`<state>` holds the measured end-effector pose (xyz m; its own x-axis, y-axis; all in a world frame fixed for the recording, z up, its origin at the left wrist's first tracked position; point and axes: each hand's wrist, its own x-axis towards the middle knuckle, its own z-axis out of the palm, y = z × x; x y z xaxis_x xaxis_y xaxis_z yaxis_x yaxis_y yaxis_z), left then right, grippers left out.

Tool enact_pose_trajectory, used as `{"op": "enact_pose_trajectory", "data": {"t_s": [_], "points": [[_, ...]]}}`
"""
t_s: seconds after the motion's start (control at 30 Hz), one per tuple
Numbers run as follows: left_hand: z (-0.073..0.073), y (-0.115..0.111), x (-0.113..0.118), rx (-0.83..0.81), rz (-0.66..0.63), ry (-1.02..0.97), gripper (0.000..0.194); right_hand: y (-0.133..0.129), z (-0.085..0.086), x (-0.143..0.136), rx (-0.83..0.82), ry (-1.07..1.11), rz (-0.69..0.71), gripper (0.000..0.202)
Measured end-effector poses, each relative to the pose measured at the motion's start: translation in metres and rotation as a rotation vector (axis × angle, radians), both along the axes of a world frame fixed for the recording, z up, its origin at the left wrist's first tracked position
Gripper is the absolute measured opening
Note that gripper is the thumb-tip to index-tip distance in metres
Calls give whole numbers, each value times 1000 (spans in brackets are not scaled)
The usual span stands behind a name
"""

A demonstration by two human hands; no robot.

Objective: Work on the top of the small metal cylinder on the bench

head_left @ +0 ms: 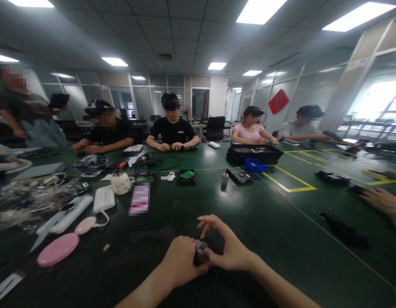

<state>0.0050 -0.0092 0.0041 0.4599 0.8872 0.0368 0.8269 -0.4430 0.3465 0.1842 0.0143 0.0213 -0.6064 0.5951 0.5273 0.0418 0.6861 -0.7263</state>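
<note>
A small cylindrical motor [202, 249] of grey metal stands upright, its round end face turned up toward me. My left hand [181, 261] is wrapped round it from the left, just above the green table. On the other side, my right hand [230, 248] has its thumb against the motor's side. Its index finger arches above the top, apart from the thumb, and the other fingers are loosely bent. Whether a tiny part lies at the right fingertips is too small to tell. Farther off stands a similar metal cylinder [224, 179], beside a hard drive [239, 175].
Ahead are another opened drive [187, 176], a blue bin [256, 165] and a black tray [254, 154]. To the left lie a pink disc [58, 249], a white power strip [66, 215], a jar [120, 182] and plastic bags. A co-worker's hand [382, 200] reaches in at right.
</note>
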Motion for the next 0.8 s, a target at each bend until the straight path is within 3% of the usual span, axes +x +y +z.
{"op": "enact_pose_trajectory", "data": {"t_s": [0.8], "points": [[-2, -1, 0, 7, 7, -17, 26, 0, -5, -1, -9, 12, -26, 74]]}}
